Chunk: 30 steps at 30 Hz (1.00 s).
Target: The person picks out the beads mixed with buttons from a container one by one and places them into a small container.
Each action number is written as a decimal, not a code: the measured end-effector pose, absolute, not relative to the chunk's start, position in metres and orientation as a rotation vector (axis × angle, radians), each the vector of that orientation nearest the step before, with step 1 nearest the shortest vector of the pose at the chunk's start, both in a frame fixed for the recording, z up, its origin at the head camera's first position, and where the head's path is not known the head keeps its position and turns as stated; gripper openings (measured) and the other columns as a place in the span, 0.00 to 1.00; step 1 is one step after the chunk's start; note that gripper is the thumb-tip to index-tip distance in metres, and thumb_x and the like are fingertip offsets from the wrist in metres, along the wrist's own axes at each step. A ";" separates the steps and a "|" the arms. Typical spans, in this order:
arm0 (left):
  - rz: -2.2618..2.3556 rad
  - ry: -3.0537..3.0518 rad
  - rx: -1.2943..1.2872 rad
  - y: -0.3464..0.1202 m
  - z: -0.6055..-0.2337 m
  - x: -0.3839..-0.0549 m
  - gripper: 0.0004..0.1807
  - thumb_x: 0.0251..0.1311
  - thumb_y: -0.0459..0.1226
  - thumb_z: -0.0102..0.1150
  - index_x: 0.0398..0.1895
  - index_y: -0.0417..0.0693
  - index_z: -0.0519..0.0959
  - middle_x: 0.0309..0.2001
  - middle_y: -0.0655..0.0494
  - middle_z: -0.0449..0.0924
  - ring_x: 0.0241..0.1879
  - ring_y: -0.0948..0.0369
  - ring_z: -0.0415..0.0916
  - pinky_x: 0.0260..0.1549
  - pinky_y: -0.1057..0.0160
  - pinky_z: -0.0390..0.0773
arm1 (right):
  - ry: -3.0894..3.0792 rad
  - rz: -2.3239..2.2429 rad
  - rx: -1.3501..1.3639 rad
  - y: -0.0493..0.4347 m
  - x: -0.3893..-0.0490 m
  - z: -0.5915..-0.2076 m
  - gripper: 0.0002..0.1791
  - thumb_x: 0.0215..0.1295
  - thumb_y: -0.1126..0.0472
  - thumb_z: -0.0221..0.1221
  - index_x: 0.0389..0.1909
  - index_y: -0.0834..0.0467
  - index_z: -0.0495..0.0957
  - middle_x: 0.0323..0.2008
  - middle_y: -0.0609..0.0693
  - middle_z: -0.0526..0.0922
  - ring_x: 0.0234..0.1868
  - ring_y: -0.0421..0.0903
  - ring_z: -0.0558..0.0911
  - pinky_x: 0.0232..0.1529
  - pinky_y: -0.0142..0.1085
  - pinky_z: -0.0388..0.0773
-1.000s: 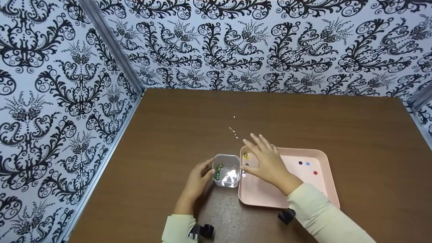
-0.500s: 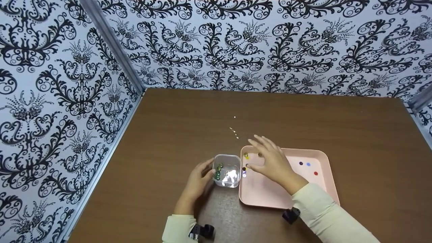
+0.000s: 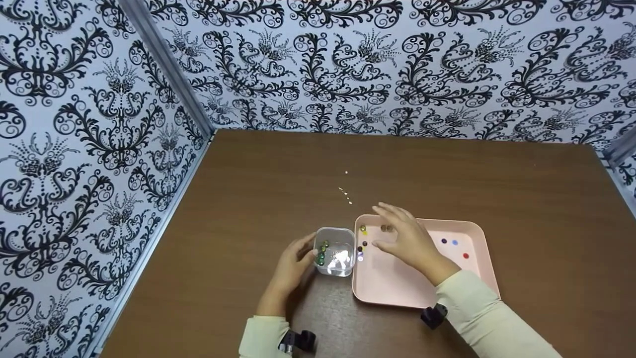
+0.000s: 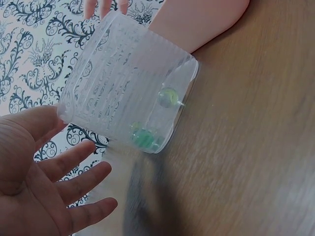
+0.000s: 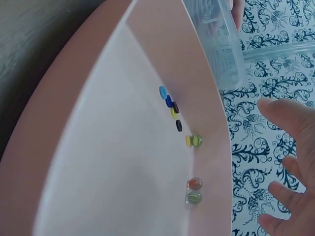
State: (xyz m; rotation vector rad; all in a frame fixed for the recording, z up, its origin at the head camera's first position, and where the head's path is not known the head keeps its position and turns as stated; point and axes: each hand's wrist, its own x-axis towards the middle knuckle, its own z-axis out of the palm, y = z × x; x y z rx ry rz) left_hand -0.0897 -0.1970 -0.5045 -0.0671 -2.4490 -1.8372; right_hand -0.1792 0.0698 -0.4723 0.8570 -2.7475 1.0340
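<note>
A clear square plastic container (image 3: 334,272) stands against the left side of a pink tray (image 3: 387,293). Inside it lie several green glass marbles (image 3: 321,256). My left hand (image 3: 290,268) rests its thumb and index finger at the container's left side; the other fingers are spread, as the left wrist view shows. My right hand (image 3: 410,243) hovers over the tray with nothing between thumb and fingers. In the tray, a marble (image 3: 362,228) sits in the far left corner, and two more marbles (image 5: 195,191) lie along the far wall. Several small coloured discs (image 5: 172,105) line its left wall.
More discs lie on the tray's right half: a dark one (image 3: 443,240), a blue one (image 3: 454,242) and a red one (image 3: 465,255). Patterned walls (image 3: 348,59) enclose the brown table (image 3: 238,199) at the back and left.
My right hand has drawn back to the right from the container's edge over the tray, uncovering discs and the two marbles by the far wall. The left hand and container stay put.
</note>
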 end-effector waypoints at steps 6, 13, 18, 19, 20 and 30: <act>-1.854 -2.445 -0.055 -0.197 -0.505 -0.090 0.22 0.64 0.28 0.55 0.60 0.27 0.70 0.55 0.30 0.71 0.57 0.39 0.72 0.60 0.48 0.71 | -2.748 1.064 0.840 0.074 -0.179 -0.475 0.39 0.48 0.58 0.73 0.64 0.55 0.72 0.64 0.54 0.73 0.64 0.60 0.69 0.63 0.58 0.65; -1.858 -2.441 -0.058 -0.197 -0.505 -0.090 0.22 0.64 0.28 0.55 0.60 0.27 0.70 0.56 0.30 0.71 0.58 0.39 0.72 0.60 0.48 0.71 | -2.769 1.101 0.824 0.078 -0.181 -0.479 0.38 0.49 0.60 0.72 0.65 0.56 0.71 0.63 0.56 0.74 0.64 0.61 0.70 0.64 0.57 0.64; -1.859 -2.453 -0.072 -0.197 -0.504 -0.090 0.22 0.64 0.27 0.55 0.61 0.27 0.69 0.55 0.29 0.71 0.58 0.39 0.71 0.60 0.48 0.71 | -2.775 1.135 0.809 0.080 -0.181 -0.481 0.38 0.49 0.61 0.72 0.64 0.56 0.72 0.62 0.57 0.74 0.64 0.60 0.70 0.64 0.56 0.65; -1.857 -2.458 -0.072 -0.197 -0.504 -0.090 0.22 0.64 0.27 0.55 0.61 0.27 0.69 0.55 0.30 0.71 0.58 0.39 0.71 0.60 0.48 0.71 | -2.776 1.141 0.809 0.080 -0.181 -0.482 0.38 0.49 0.61 0.72 0.64 0.56 0.72 0.62 0.57 0.74 0.64 0.60 0.70 0.64 0.56 0.65; -1.854 -2.464 -0.071 -0.197 -0.504 -0.090 0.22 0.64 0.27 0.55 0.61 0.27 0.69 0.55 0.30 0.71 0.58 0.38 0.71 0.60 0.48 0.71 | -2.775 1.152 0.806 0.081 -0.182 -0.482 0.38 0.49 0.61 0.72 0.64 0.57 0.72 0.62 0.57 0.74 0.64 0.60 0.70 0.64 0.56 0.65; -1.847 -2.466 -0.060 -0.198 -0.505 -0.091 0.22 0.64 0.27 0.55 0.61 0.27 0.69 0.54 0.30 0.72 0.57 0.39 0.72 0.60 0.48 0.71 | -2.790 1.200 0.742 0.083 -0.184 -0.489 0.36 0.50 0.61 0.72 0.63 0.58 0.73 0.61 0.59 0.75 0.62 0.62 0.72 0.63 0.56 0.67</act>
